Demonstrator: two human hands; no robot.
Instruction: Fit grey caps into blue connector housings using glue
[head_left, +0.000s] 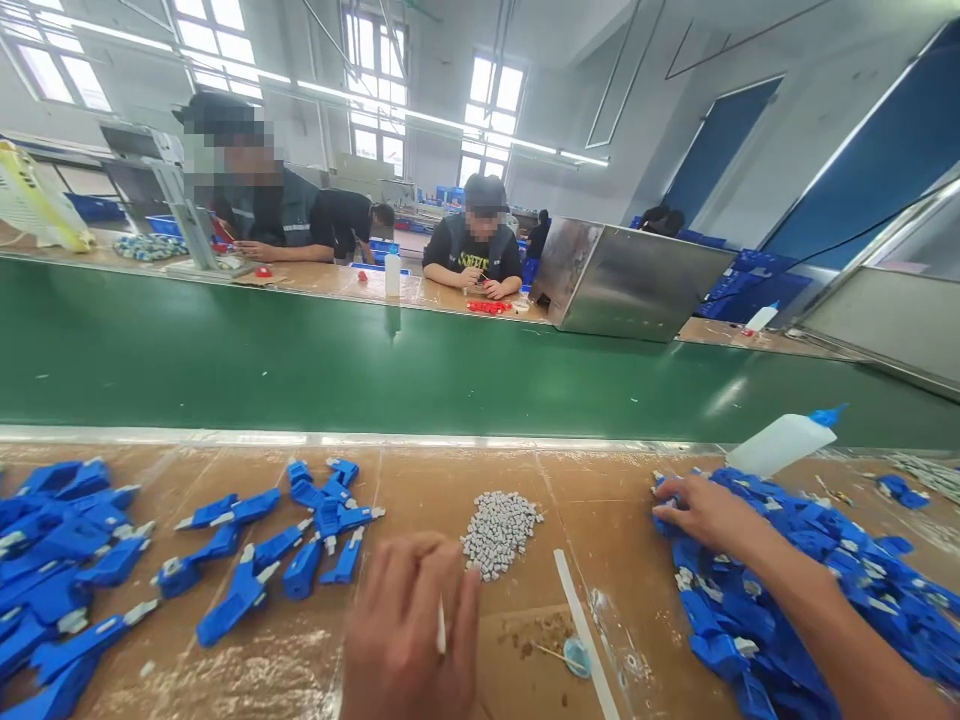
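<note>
My left hand (409, 625) is in the lower middle, fingers curled and closed on a thin white stick (441, 628). Just beyond it lies a heap of small grey-white pieces (499, 535). My right hand (701, 512) reaches over the left edge of a large pile of blue plastic parts (817, 570). Its thumb and forefinger are apart at the pile's edge; no part is visibly gripped between them. Many of these blue parts carry small whitish pieces. To the left of my left hand are scattered blue parts with pale tips (236, 600).
A white squeeze bottle (780, 445) leans behind the right pile. A light-blue cap (577, 657) with a thin stick lies beside a white strip (585, 630). More blue parts (56, 560) are heaped far left. Beyond the green belt (450, 370), people (480, 245) sit working.
</note>
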